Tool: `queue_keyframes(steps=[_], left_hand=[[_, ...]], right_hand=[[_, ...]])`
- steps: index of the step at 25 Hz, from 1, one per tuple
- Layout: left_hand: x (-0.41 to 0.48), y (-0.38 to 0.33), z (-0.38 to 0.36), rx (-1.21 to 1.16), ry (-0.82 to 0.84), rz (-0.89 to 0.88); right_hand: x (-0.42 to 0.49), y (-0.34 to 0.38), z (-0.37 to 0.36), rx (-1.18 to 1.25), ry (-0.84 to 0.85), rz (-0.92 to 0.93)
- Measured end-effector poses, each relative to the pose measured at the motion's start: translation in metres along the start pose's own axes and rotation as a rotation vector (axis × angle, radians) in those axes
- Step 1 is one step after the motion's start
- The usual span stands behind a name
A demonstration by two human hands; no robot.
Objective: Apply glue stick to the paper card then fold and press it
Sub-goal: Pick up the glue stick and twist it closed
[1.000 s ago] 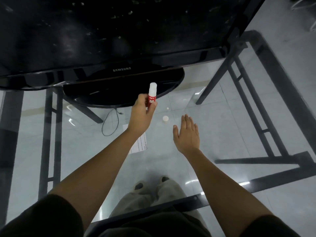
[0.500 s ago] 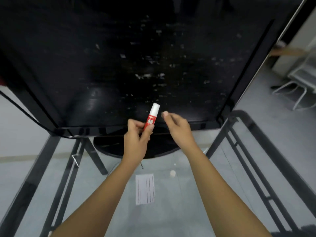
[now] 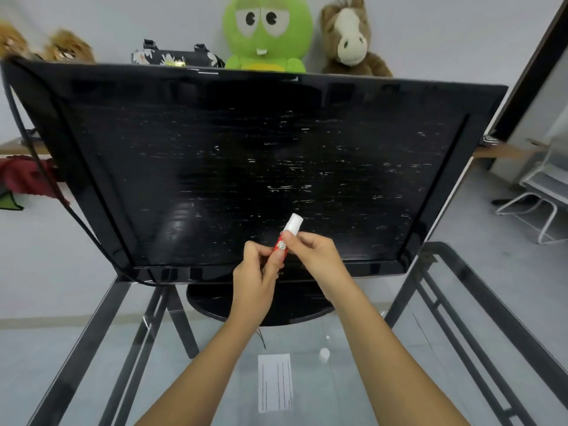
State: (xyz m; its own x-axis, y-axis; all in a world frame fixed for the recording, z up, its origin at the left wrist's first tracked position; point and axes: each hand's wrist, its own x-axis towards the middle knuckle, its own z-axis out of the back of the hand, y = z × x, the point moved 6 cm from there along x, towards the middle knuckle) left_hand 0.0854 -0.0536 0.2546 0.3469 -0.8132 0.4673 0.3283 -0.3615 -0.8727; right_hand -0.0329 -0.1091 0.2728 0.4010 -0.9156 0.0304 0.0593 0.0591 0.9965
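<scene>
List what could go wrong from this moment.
The left hand and right hand hold the glue stick up in front of the TV; a slip could smear it. The card lies loose on the glass table; it may slide when rubbed.

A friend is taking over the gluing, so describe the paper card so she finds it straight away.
Start at the big black television on the glass table. On the glass in front of its stand lies the paper card. It is a flat white rectangle with thin dark lines, unlike the small round white piece to its right.
</scene>
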Motion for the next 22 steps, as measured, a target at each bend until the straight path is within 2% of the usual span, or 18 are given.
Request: queue_keyframes(steps=[7,10,12,14,16,18,19,21,22], left_hand=[[-0.014,0.004,-0.002,0.070,-0.010,-0.029],[-0.013,-0.001,0.000,0.024,-0.042,-0.033],[-0.010,-0.004,-0.001,-0.090,-0.026,0.000],[-0.007,0.001,-0.008,-0.372,0.036,0.204],[-0.007,0.009,-0.023,-0.722,0.132,0.573],[-0.014,0.014,-0.031,-0.890,0.216,0.926],[-0.016,0.014,-0.032,-0.899,0.235,1.035],[-0.017,0.014,-0.029,-0.787,0.248,1.073],[-0.015,0.014,-0.026,-0.670,0.229,0.971]], right_hand=[[0.001,-0.001,0.006,0.102,-0.104,0.011],[-0.001,0.001,0.004,0.218,-0.077,0.048],[-0.002,0.004,0.004,0.247,-0.076,0.088],[-0.002,0.006,0.006,0.264,-0.097,0.111],[-0.002,0.005,0.012,0.267,-0.133,0.115],[-0.004,0.004,0.015,0.261,-0.144,0.117],[-0.005,0.003,0.016,0.260,-0.142,0.116],[-0.007,0.001,0.015,0.262,-0.138,0.111],[-0.007,0.000,0.015,0.264,-0.142,0.110]])
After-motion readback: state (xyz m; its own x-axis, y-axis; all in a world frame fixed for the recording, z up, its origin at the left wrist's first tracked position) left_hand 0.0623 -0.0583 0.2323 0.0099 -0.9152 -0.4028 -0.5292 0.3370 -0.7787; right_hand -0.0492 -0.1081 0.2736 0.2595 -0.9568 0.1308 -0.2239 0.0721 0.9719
